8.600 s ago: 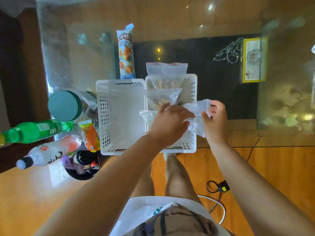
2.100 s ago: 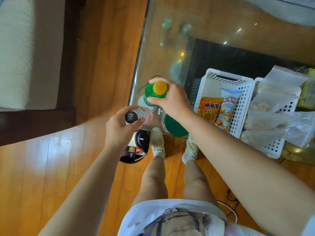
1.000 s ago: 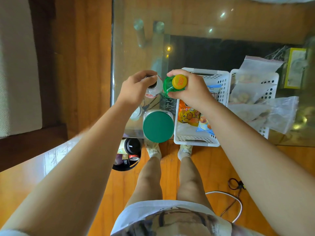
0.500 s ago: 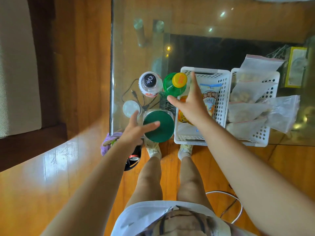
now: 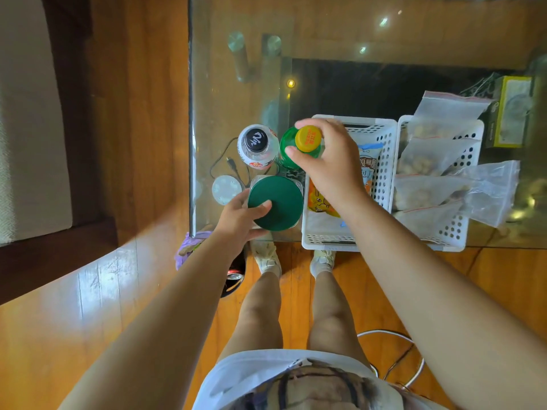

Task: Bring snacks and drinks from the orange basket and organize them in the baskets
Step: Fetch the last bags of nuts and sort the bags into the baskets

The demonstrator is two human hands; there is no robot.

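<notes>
Right grip (image 5: 321, 156) pinching the yellow cap of the green bottle (image 5: 288, 149), upright just beside the near-left corner of the counter (image 5: 340, 31) and close against the left wall of the left white basket (image 5: 381, 161). Left grip (image 5: 241, 216) curled round the rim of the green-lidded jar (image 5: 275, 202) at the near edge. Drinks step in hand, judging by this: both still outside the baskets. Next move likely calls for lifting each straight up and over a basket wall, clear of the clear bottle (image 5: 257, 146) alongside. Bottle translucent green, jar lid flat and dark green. Left basket already holding snack packets (image 5: 365, 170), right white basket (image 5: 461, 232) clear bags.
</notes>
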